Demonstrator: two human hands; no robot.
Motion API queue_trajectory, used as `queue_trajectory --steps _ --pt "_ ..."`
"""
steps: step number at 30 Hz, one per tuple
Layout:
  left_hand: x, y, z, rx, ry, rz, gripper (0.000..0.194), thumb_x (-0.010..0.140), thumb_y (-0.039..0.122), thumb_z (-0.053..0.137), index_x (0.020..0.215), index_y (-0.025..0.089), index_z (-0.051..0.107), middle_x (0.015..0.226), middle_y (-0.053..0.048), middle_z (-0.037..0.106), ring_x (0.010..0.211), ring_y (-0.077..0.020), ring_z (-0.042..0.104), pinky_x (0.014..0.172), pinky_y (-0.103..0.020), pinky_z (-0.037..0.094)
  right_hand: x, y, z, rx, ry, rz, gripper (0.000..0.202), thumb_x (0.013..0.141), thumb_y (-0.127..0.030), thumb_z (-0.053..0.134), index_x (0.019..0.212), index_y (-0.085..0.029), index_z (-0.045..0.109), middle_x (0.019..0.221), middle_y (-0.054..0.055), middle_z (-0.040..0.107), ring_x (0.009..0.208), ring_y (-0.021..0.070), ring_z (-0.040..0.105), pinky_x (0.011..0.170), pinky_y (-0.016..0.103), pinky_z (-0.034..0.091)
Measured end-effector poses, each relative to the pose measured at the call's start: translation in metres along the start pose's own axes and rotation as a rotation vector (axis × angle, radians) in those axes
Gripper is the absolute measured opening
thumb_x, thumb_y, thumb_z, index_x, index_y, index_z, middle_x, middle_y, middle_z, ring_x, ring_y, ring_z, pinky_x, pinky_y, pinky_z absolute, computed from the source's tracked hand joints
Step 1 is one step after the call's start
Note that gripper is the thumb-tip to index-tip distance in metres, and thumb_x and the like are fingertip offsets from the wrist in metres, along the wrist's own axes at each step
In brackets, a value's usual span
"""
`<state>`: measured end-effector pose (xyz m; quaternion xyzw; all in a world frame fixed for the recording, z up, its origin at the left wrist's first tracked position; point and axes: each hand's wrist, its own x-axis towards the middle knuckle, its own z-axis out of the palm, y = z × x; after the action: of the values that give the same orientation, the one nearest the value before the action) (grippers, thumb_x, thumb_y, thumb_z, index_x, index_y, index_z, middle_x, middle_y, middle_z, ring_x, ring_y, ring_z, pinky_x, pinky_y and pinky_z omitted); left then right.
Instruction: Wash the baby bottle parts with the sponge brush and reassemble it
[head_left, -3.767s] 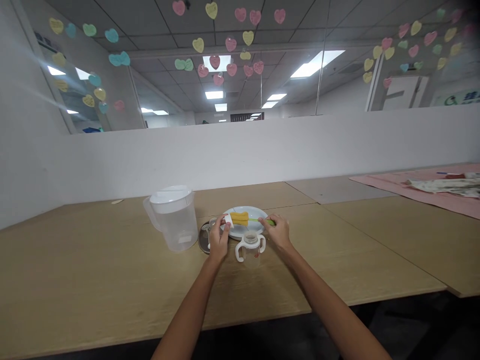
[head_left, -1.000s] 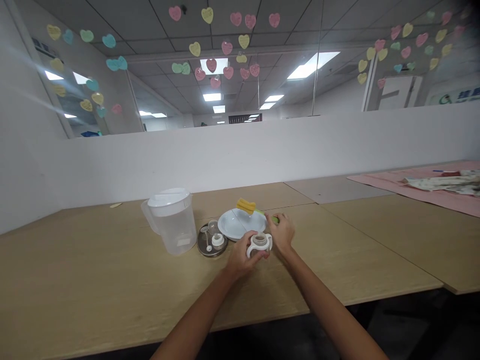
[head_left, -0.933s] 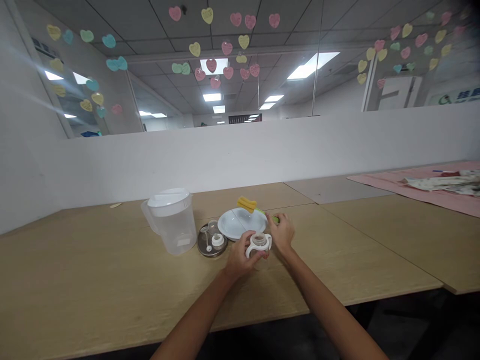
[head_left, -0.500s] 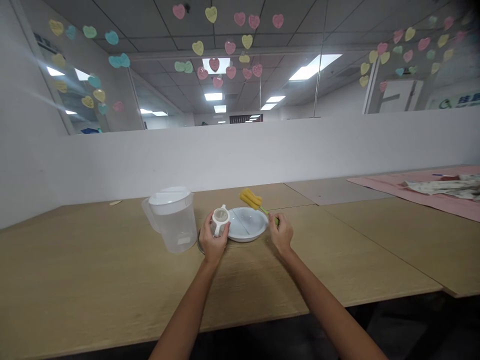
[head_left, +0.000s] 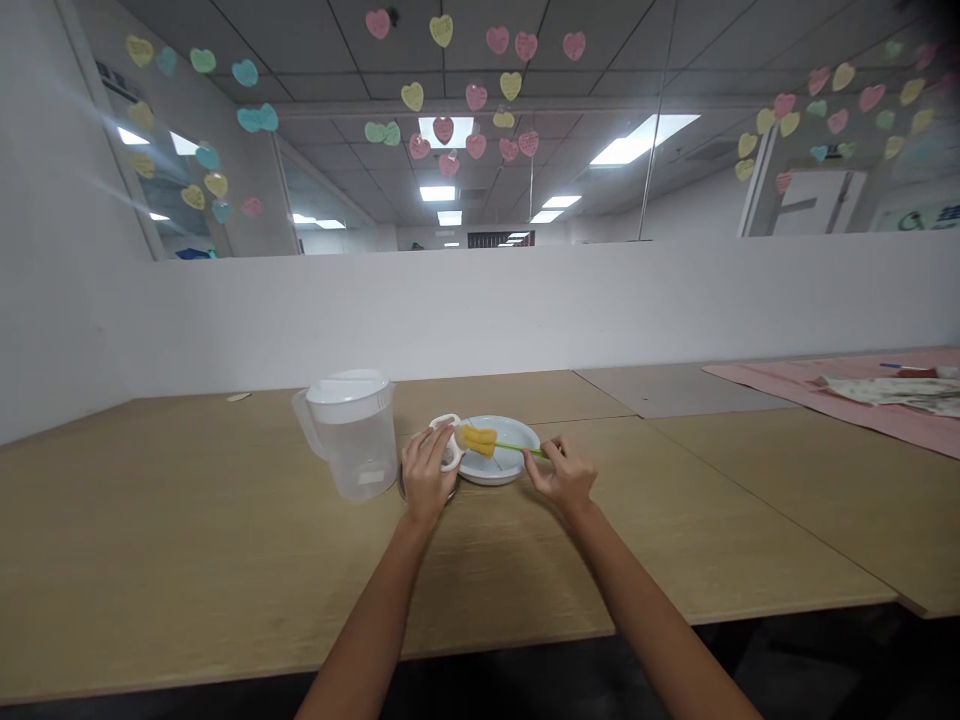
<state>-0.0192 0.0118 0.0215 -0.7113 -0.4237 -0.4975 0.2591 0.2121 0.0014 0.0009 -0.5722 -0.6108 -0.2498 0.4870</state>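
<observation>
Tipped on its side toward the right, a white two-handled cup (head_left: 452, 455) is wrapped in my left hand (head_left: 426, 475). My right hand (head_left: 568, 472) pinches the thin green handle of a yellow sponge brush (head_left: 480, 441). The sponge head lies at the cup's mouth; how far it reaches inside cannot be made out. Beneath the brush stands a shallow white bowl (head_left: 517, 432) with a line across its inside. A dark-rimmed round item (head_left: 452, 494) shows partly under my left hand, mostly hidden.
Left of my hands, a translucent lidded pitcher (head_left: 360, 440) stands upright on the wooden table (head_left: 225, 560). A pink cloth (head_left: 780, 388) with patterned fabric (head_left: 892, 393) covers the far right. Behind the table rises a white wall (head_left: 450, 310) below glass bearing heart-shaped notes.
The brush has swung down and left from above the bowl to the cup's mouth. My left hand has turned the cup toward the right. The view has shifted slightly.
</observation>
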Motion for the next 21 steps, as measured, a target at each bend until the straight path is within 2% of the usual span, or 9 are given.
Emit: queue_trajectory --steps 4,9,11,14,17,21 --pt "0.000 0.006 -0.006 0.003 -0.117 0.130 0.042 0.083 0.020 0.046 0.124 0.023 0.051 0.121 -0.006 0.059 0.117 -0.0227 0.049 0.101 -0.040 0.033 -0.005 -0.004 0.004 -0.001 -0.031 -0.066 0.033 0.080 -0.047 0.047 0.072 -0.020 0.063 0.074 0.006 0.059 0.068 0.0152 0.049 0.063 0.025 0.029" --pt "0.002 0.023 -0.011 -0.029 -0.211 0.280 0.046 0.082 0.017 0.043 0.127 0.025 0.049 0.123 -0.004 0.059 0.119 -0.0229 0.047 0.101 -0.041 0.033 -0.009 -0.011 0.011 0.043 -0.039 -0.169 0.032 0.082 -0.046 0.046 0.074 -0.020 0.063 0.074 0.006 0.059 0.070 0.0148 0.050 0.063 0.025 0.030" --pt "0.003 0.023 -0.010 -0.026 -0.181 0.231 0.046 0.082 0.016 0.044 0.126 0.025 0.050 0.123 -0.005 0.059 0.118 -0.0229 0.048 0.101 -0.040 0.034 -0.008 -0.012 0.011 0.044 -0.023 -0.125 0.034 0.082 -0.047 0.046 0.075 -0.019 0.063 0.076 0.007 0.060 0.069 0.0151 0.050 0.062 0.025 0.029" --pt "0.004 0.014 -0.010 0.015 -0.127 0.085 0.046 0.079 0.014 0.047 0.124 0.025 0.052 0.123 -0.006 0.058 0.118 -0.0235 0.048 0.101 -0.041 0.034 -0.004 -0.012 0.009 0.029 0.025 -0.018 0.036 0.082 -0.048 0.046 0.075 -0.018 0.063 0.075 0.007 0.060 0.069 0.0158 0.050 0.061 0.025 0.029" --pt "0.005 0.003 -0.012 0.082 -0.155 -0.026 0.052 0.075 0.008 0.049 0.124 0.028 0.052 0.126 -0.004 0.056 0.120 -0.0243 0.046 0.103 -0.042 0.032 0.001 -0.007 0.006 0.020 0.042 0.070 0.038 0.082 -0.051 0.046 0.074 -0.017 0.063 0.074 0.006 0.059 0.069 0.0158 0.049 0.060 0.026 0.027" --pt "0.005 -0.003 -0.016 0.105 -0.137 -0.108 0.054 0.074 0.007 0.049 0.122 0.032 0.053 0.127 -0.002 0.055 0.122 -0.0252 0.043 0.104 -0.043 0.030 0.008 0.006 0.010 0.006 0.086 0.345 0.042 0.085 -0.051 0.040 0.080 -0.016 0.063 0.079 0.007 0.059 0.067 0.0160 0.048 0.058 0.026 0.025"
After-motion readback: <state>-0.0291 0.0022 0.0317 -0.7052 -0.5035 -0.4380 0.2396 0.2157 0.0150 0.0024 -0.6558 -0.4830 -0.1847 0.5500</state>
